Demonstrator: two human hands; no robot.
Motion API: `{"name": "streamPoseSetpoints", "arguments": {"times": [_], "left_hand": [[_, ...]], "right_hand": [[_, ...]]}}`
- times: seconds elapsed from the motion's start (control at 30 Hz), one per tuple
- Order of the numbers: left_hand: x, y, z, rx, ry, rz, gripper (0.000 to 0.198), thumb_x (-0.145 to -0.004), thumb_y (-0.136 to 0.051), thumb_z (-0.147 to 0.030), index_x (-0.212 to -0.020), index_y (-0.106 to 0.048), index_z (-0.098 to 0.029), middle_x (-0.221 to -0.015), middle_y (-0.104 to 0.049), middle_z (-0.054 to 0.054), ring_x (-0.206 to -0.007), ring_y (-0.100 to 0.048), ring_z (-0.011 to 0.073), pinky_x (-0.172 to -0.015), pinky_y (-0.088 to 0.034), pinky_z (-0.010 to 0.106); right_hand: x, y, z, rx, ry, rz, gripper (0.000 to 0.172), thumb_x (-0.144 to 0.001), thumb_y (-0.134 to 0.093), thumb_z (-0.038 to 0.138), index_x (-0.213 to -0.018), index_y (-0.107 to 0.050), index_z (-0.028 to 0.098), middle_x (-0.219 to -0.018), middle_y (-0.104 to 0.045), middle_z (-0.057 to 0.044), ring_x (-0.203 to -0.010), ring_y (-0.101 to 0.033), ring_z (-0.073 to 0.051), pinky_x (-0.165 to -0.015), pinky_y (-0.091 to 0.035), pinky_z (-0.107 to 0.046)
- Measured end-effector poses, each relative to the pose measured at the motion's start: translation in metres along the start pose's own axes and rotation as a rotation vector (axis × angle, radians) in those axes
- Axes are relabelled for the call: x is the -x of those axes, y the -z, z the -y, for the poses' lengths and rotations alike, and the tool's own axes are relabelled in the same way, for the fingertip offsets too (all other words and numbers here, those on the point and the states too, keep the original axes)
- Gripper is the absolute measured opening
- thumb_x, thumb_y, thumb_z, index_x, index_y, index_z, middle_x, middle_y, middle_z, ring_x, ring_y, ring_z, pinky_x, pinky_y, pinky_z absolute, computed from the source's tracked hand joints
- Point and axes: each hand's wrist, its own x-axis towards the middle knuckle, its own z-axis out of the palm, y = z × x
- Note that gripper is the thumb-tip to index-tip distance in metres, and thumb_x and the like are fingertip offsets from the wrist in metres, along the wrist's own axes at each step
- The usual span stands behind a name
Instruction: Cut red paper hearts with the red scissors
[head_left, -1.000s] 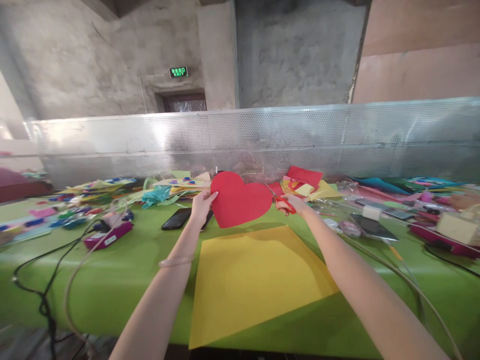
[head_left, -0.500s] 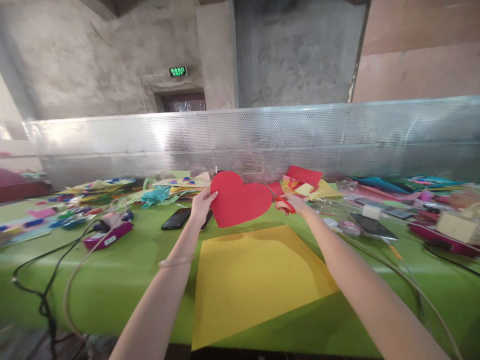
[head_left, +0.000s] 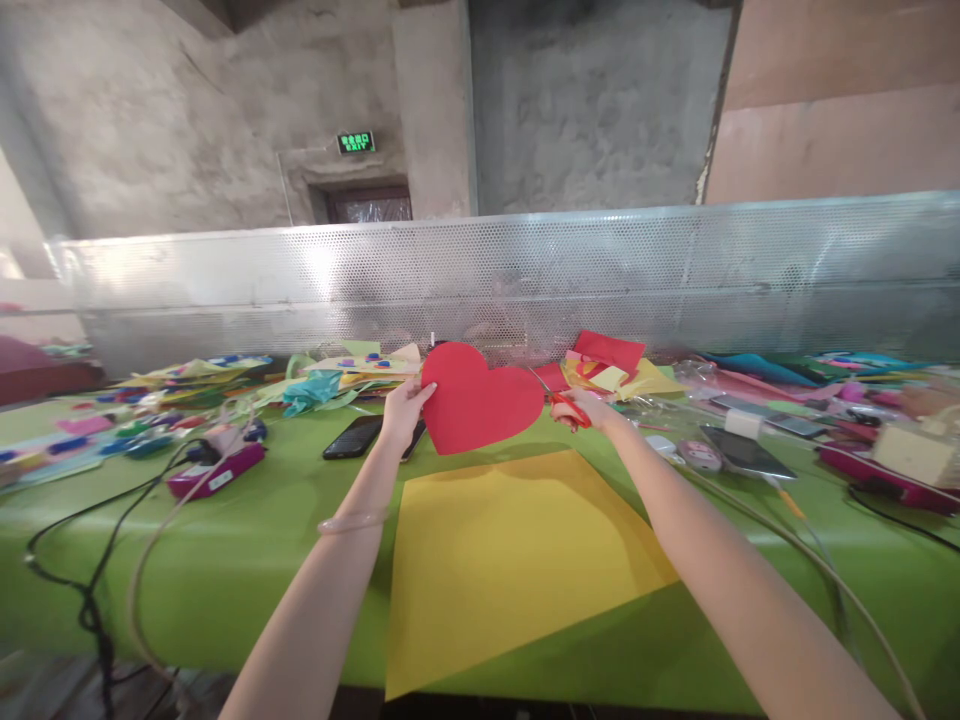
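A large red paper heart (head_left: 484,400) is held up over the table, tilted to one side. My left hand (head_left: 405,410) pinches its left edge, thumb on the near face. My right hand (head_left: 585,408) is closed round the red handles of a pair of scissors (head_left: 571,408). Their blades point up and left, close by the heart's right edge; whether they touch the paper I cannot tell. Below both hands a yellow paper sheet (head_left: 517,560) lies on the green-covered table (head_left: 315,590), its near corner reaching the front edge.
Black phones (head_left: 352,437) lie behind my left wrist. Purple power strips (head_left: 217,473) with cables stand at the left and far right. Paper scraps (head_left: 611,365) are heaped at the back, before a perforated metal barrier (head_left: 525,260). A dark tablet (head_left: 746,452) lies at the right.
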Motion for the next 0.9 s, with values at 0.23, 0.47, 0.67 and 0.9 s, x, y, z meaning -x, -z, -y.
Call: {"name": "streamPoseSetpoints", "arguments": {"times": [0.23, 0.47, 0.67, 0.9], "left_hand": [[-0.0004, 0.0004, 0.0003, 0.004, -0.001, 0.002, 0.036, -0.052, -0.074, -0.038, -0.078, -0.067, -0.015, -0.082, -0.069, 0.007, -0.073, -0.062, 0.0196, -0.063, -0.048, 0.03], [0.0001, -0.0002, -0.0005, 0.002, 0.004, -0.007, 0.038, -0.051, -0.075, -0.039, -0.078, -0.066, -0.014, -0.081, -0.069, 0.007, -0.073, -0.061, 0.0197, -0.063, -0.047, 0.03], [0.0009, -0.0005, -0.0014, 0.007, 0.011, -0.009, 0.039, -0.051, -0.074, -0.039, -0.08, -0.066, -0.015, -0.081, -0.069, 0.006, -0.072, -0.062, 0.019, -0.064, -0.048, 0.03], [0.0005, -0.0001, -0.0007, 0.005, 0.011, -0.005, 0.04, -0.05, -0.075, -0.039, -0.08, -0.067, -0.015, -0.081, -0.069, 0.007, -0.072, -0.062, 0.0199, -0.064, -0.048, 0.031]], "right_hand": [[-0.0006, -0.0007, -0.0014, -0.011, 0.002, 0.006, 0.022, -0.064, -0.051, 0.026, -0.046, -0.042, 0.017, -0.042, -0.041, 0.004, -0.039, -0.039, -0.007, -0.041, -0.036, -0.021], [-0.0008, -0.0006, -0.0014, -0.011, 0.005, 0.013, 0.022, -0.063, -0.052, 0.026, -0.045, -0.043, 0.017, -0.042, -0.042, 0.004, -0.039, -0.039, -0.007, -0.041, -0.036, -0.021], [-0.0011, -0.0016, -0.0021, -0.013, -0.006, 0.001, 0.022, -0.063, -0.051, 0.027, -0.045, -0.042, 0.018, -0.04, -0.041, 0.005, -0.038, -0.038, -0.007, -0.039, -0.036, -0.021], [-0.0013, -0.0019, -0.0016, 0.0, -0.029, -0.028, 0.019, -0.063, -0.051, 0.027, -0.048, -0.044, 0.017, -0.041, -0.043, 0.004, -0.038, -0.04, -0.007, -0.039, -0.036, -0.02]]}}
